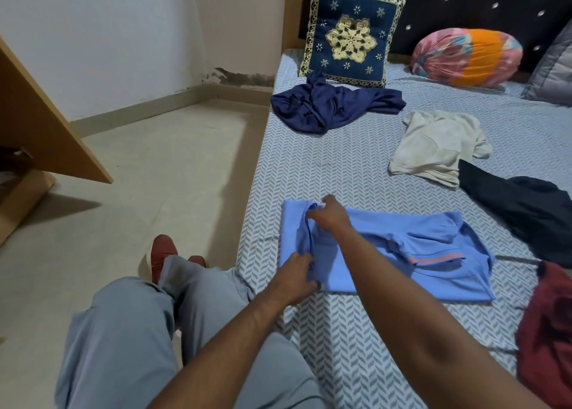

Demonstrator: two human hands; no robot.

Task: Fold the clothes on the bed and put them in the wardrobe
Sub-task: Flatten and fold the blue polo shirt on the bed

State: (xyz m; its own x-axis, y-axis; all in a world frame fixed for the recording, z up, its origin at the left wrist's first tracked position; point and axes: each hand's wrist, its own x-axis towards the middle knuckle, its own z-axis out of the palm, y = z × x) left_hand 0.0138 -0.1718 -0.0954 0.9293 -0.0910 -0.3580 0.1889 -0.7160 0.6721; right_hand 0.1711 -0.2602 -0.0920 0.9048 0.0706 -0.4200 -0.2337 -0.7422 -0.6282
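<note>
A light blue shirt (387,253) with an orange stripe lies partly folded on the bed (340,167) in front of me. My left hand (297,272) pinches its folded edge near the bed's side. My right hand (329,215) pinches the same fold at its far end. A crumpled navy garment (328,105) lies near the cushion, a cream shirt (436,145) sits to its right, a black garment (526,207) lies beside that, and a dark red garment (548,331) is at the right edge.
A navy embroidered cushion (349,37) and a pink-orange bolster (467,57) lean on the dark headboard. A wooden wardrobe door (46,120) stands open at the left over tiled floor (154,176). My grey-trousered legs and red shoes (162,253) are beside the bed.
</note>
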